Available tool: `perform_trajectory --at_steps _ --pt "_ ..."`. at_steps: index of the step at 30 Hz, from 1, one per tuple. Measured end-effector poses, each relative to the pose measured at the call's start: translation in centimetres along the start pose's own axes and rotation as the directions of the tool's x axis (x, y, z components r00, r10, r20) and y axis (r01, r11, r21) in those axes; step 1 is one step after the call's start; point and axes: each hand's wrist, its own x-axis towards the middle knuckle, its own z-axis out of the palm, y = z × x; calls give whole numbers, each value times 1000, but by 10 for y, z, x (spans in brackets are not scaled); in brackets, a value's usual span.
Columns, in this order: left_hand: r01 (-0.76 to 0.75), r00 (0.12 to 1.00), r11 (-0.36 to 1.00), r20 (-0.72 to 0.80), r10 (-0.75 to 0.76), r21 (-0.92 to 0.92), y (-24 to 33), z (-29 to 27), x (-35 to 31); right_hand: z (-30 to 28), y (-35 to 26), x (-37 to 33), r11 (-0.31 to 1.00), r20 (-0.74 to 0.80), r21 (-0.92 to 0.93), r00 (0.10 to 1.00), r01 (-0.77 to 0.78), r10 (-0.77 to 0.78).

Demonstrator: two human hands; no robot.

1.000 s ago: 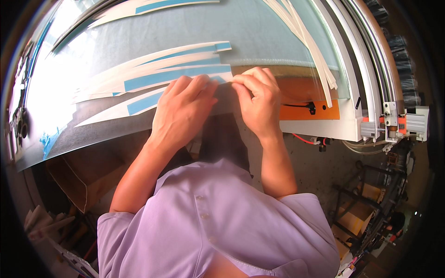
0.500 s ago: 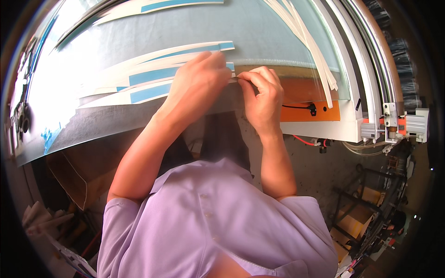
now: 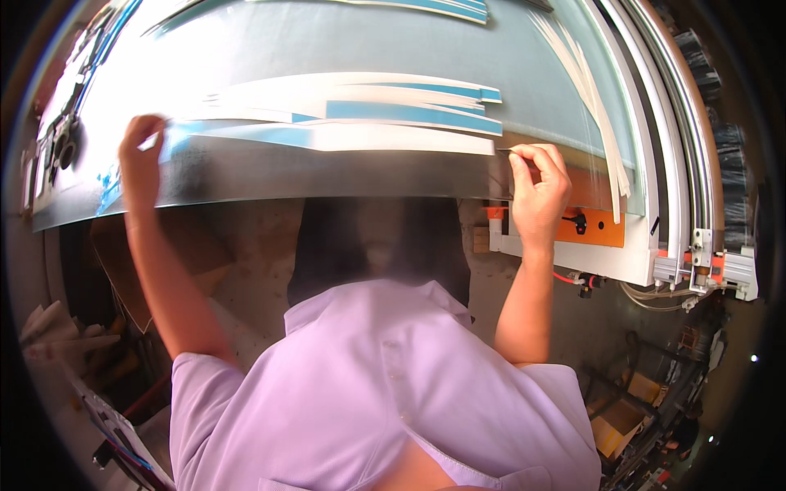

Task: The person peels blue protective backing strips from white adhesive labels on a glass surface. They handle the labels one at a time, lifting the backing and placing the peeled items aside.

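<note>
One blue-&-white strip (image 3: 401,139) lay nearest the person on the glossy surface (image 3: 270,178), betw. both hands: R end just beside the R hand (image 3: 542,190), blurred L end near the L hand (image 3: 141,168). R grip was pinched, thumb to index, w/ a thin dark sliver (image 3: 504,150) poking out toward the strip. L grip was curled in a ring; can't tell if its tips met or held the strip. Other strips (image 3: 409,114) lay just beyond.
</note>
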Motion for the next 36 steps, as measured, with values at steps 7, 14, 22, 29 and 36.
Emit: perform_trajectory --at_steps 7,14,22,29,36 --pt "518 855 693 -320 -407 502 -272 -201 -89 6 -3 6 991 -33 92 995 99 -97" --pt "137 986 975 -117 -117 175 -14 -40 -33 67 -78 -12 869 272 153 826 470 -494" --pt "167 986 885 -96 -139 435 39 -18 -20 5 -26 -12 944 197 141 925 300 -324" --pt "-340 908 920 186 375 -194 254 96 -29 2 -5 9 991 -122 34 984 131 -126" --pt "-457 758 859 404 512 -230 322 150 -41 20 5 24 993 -86 -83 992 84 -91"
